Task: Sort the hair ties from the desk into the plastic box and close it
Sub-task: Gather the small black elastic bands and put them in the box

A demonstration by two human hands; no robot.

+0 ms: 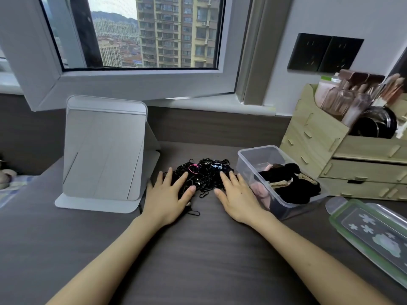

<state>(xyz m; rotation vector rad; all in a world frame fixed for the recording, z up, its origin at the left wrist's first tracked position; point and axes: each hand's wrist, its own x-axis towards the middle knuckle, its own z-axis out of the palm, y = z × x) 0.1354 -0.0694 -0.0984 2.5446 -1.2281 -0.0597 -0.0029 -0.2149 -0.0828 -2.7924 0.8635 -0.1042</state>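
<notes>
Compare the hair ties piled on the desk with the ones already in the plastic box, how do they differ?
The pile on the desk is thin, stringy elastic loops; the ties in the plastic box are bulkier, fabric-like.
The desk pile is almost all black, with a pink and a blue-white piece; the box ties mix black, pink and beige.
The left hand and right hand rest on the desk pile; nothing touches the box ties.
Both are mostly black.
</notes>
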